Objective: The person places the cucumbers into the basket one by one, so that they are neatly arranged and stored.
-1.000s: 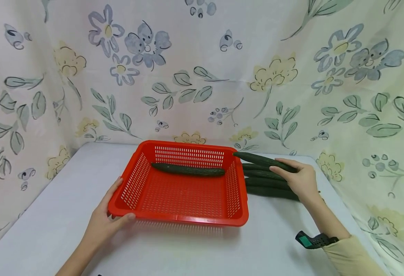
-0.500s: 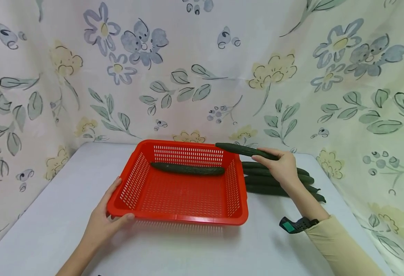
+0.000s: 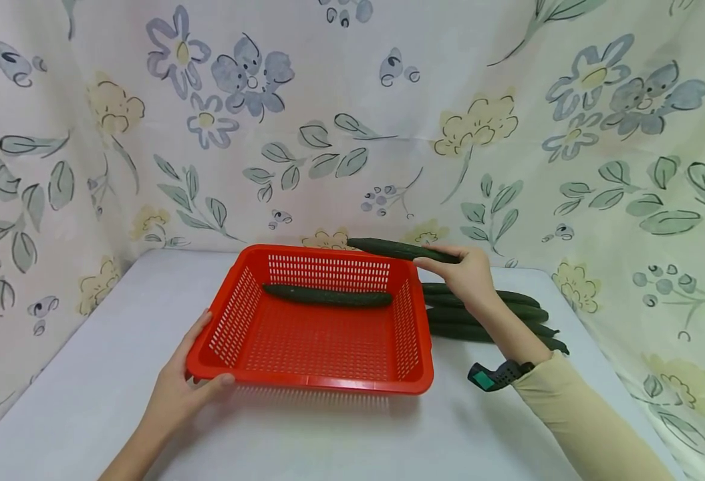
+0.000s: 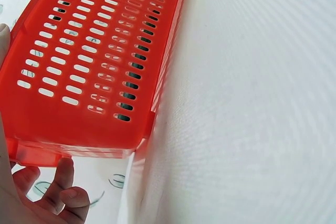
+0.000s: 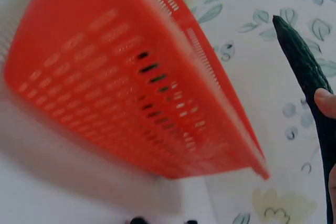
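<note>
A red plastic basket (image 3: 310,383) with slotted walls stands on the table, one cucumber (image 3: 328,296) lying inside along its back part. My left hand (image 3: 174,391) grips the basket's near left corner, thumb at the front rim; in the left wrist view, fingers (image 4: 64,174) curl beneath the rim. My right hand (image 3: 465,272) pinches a second cucumber (image 3: 391,248) near its right end. That cucumber is held above the basket's back right corner, roughly level. In the right wrist view the held cucumber (image 5: 299,56) is apart from the basket.
Several cucumbers (image 3: 466,332) lie side by side on the table right of the basket, partly hidden by my right forearm. The white table (image 3: 328,441) ends at a floral curtain (image 3: 352,133) behind. A dark band (image 3: 499,375) circles my right wrist.
My right hand has carried its cucumber left and slightly up, from over the row of cucumbers to above the basket's back right rim. My left hand and the basket have stayed put.
</note>
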### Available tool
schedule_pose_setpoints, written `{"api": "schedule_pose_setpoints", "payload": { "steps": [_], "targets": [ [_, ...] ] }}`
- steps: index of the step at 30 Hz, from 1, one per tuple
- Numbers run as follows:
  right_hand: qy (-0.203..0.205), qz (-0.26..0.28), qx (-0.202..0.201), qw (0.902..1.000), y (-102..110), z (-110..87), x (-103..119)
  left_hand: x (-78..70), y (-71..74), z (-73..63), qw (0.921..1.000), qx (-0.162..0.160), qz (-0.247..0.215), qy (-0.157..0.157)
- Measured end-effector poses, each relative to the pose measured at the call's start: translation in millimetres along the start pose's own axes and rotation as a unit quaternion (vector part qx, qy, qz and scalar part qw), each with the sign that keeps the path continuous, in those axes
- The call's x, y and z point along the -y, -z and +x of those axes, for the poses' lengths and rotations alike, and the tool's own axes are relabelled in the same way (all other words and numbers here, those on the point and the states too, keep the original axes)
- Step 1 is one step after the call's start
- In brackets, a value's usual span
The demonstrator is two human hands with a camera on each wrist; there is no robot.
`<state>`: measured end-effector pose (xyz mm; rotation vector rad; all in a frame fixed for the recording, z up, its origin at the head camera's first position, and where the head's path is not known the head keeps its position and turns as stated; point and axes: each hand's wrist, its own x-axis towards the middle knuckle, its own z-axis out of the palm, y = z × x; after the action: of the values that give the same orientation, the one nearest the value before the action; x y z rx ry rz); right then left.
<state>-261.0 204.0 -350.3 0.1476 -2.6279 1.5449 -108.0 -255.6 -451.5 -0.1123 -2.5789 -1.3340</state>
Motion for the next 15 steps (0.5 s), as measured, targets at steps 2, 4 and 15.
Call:
{"api": "schedule_pose_setpoints", "payload": {
  "steps": [2,4,15],
  "targets": [
    [-0.003,0.003,0.003,1.0,-4.0,3.6,5.5,0.1,0.8,0.2,1.0,-0.001,0.002,-0.001],
    [-0.007,0.011,0.009,0.9999,-8.1,7.7,10.0,-0.1,1.3,0.3,1.0,0.0,0.004,0.001],
    [-0.04,0.071,0.019,0.9965,-26.4,21.6,24.3,0.6,1.4,0.0,1.0,0.001,-0.004,-0.005]
  ]
}}
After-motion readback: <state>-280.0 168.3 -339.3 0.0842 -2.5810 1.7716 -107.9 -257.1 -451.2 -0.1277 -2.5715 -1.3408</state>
